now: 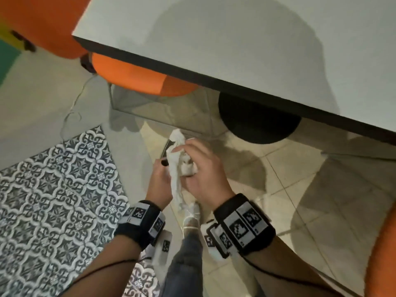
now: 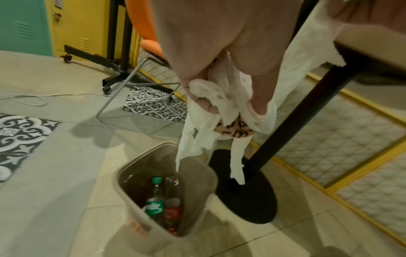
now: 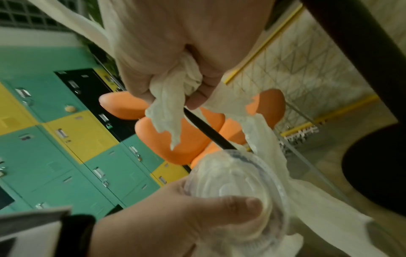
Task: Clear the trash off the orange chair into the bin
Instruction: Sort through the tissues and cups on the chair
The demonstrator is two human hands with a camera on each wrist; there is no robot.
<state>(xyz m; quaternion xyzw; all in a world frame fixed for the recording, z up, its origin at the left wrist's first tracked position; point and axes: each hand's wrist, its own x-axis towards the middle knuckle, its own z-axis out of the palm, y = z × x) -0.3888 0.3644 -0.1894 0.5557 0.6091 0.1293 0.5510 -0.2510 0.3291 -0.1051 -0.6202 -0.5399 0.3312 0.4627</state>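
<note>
Both hands are bunched together above the floor beside the table. My left hand [image 1: 159, 168] grips a clear domed plastic cup [image 3: 237, 182] with a black straw [image 3: 206, 128]; crumpled white tissue [image 1: 177, 168] is bunched against it. My right hand [image 1: 188, 159] clutches the upper part of the same tissue [image 3: 175, 87]. In the left wrist view, tissue strands [image 2: 193, 139] hang from my left hand [image 2: 230, 104] directly over the open beige bin [image 2: 131, 213]. The bin holds a green-labelled bottle [image 2: 156, 203] and a red-labelled bottle [image 2: 173, 210]. An orange chair [image 1: 132, 76] stands beyond, half under the table.
The white table [image 1: 257, 39] overhangs ahead, its black round base [image 1: 257, 121] right beside the bin. A patterned rug [image 1: 53, 189] lies to the left, with a thin cable [image 1: 72, 108] on the floor. Another orange seat edge [image 1: 383, 243] shows at lower right.
</note>
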